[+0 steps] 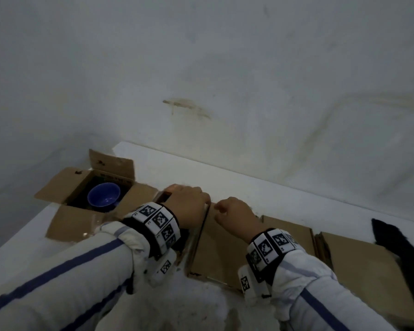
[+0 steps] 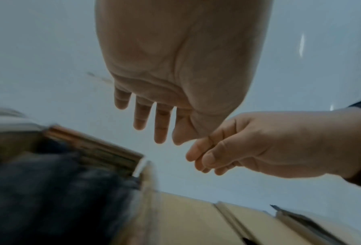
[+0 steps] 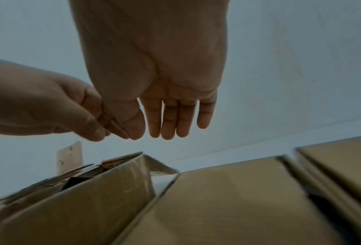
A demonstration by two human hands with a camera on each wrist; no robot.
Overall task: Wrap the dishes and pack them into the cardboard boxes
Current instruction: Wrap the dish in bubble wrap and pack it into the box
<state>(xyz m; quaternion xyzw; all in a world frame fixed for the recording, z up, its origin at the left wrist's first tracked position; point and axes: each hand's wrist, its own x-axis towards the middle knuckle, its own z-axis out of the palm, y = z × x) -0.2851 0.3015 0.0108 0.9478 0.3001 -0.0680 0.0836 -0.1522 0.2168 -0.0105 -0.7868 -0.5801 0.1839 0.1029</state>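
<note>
A blue bowl (image 1: 103, 195) lies unwrapped inside the open cardboard box (image 1: 69, 182) at the left of the white table (image 1: 249, 187). A second cardboard box (image 1: 222, 247) sits beside it, under my hands. One of its flaps (image 3: 91, 199) stands half raised and another flap (image 3: 228, 199) lies flat. My left hand (image 1: 189, 204) hovers over the raised flap's top edge, its fingers (image 2: 160, 129) straight and holding nothing. My right hand (image 1: 234, 216) is just to its right, with relaxed fingers (image 3: 171, 122) and nothing in them. The two hands almost touch.
A third cardboard box (image 1: 359, 263) with closed flaps lies to the right. A black object (image 1: 397, 247) rests on its far right side. A stained white wall (image 1: 201, 91) rises directly behind the table.
</note>
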